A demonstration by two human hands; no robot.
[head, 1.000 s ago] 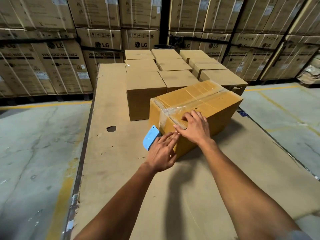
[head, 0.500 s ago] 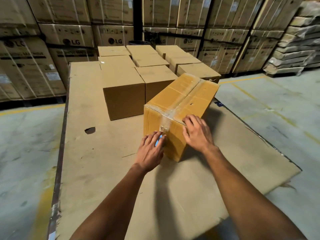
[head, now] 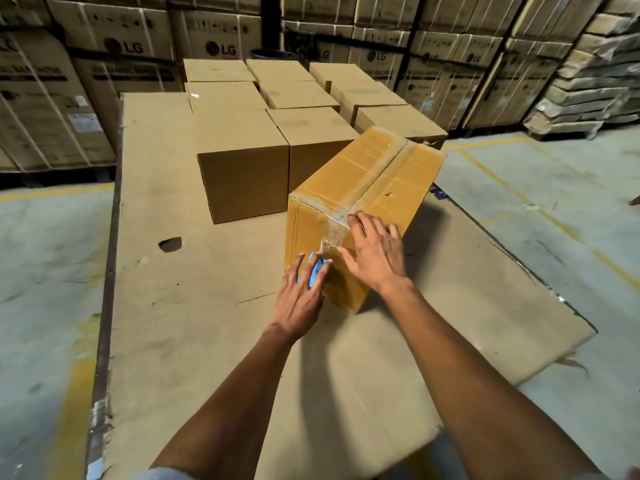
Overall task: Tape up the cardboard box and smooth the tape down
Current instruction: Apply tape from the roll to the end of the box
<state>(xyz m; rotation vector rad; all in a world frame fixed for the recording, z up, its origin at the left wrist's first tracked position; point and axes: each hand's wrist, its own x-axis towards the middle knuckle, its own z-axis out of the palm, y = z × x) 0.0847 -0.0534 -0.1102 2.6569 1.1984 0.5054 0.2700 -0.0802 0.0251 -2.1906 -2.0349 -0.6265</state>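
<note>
A yellowish cardboard box [head: 377, 178] lies on a cardboard-covered platform [head: 194, 334], with clear tape [head: 372, 188] running along its top seam and down the near end face. My left hand [head: 301, 296] presses a flat blue scraper [head: 316, 273] against that near face, fingers spread over it. My right hand [head: 375, 252] lies flat over the near top corner, fingers spread, palm on the tape where it folds over the edge. Most of the blue tool is hidden under my left fingers.
Several plain brown boxes [head: 242, 161] stand in rows behind and left of the taped box. A hole [head: 170, 244] marks the platform sheet at the left. Stacked LG cartons [head: 124, 46] line the back wall. Concrete floor [head: 540, 209] lies on both sides.
The box has turned so its short end faces me. The blue scraper, at first sticking out at the box's left corner, now lies under my left fingers against the end face.
</note>
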